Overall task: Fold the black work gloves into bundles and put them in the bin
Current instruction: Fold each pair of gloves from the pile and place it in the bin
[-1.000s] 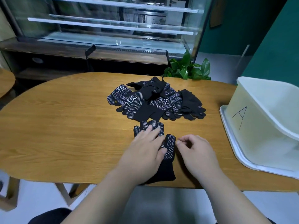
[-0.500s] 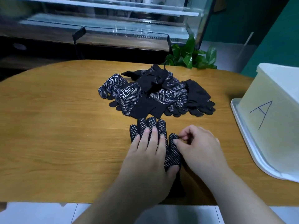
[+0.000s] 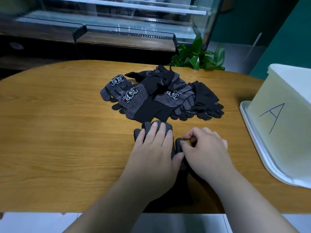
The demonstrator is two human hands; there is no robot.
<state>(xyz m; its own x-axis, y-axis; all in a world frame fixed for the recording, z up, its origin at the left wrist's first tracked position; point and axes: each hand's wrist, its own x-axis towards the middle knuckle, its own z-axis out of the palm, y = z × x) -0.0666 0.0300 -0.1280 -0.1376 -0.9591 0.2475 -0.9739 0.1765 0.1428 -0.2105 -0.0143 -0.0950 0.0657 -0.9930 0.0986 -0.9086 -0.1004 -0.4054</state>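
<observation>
Smoothing is judged the step in hand: one dotted black glove (image 3: 184, 165) is pressed down near the table's (image 3: 58, 132) front edge by the flat, straight-fingered left hand (image 3: 154, 152), its thumb is touched by the curled right hand (image 3: 205, 148), a pinch cannot be told, and folding is likely needed next.

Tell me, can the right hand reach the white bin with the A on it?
Probably yes. The right hand is at the thumb of the flat glove, and only bare table lies between it and the bin at its right. It seems busy pinching the glove, though.
</observation>
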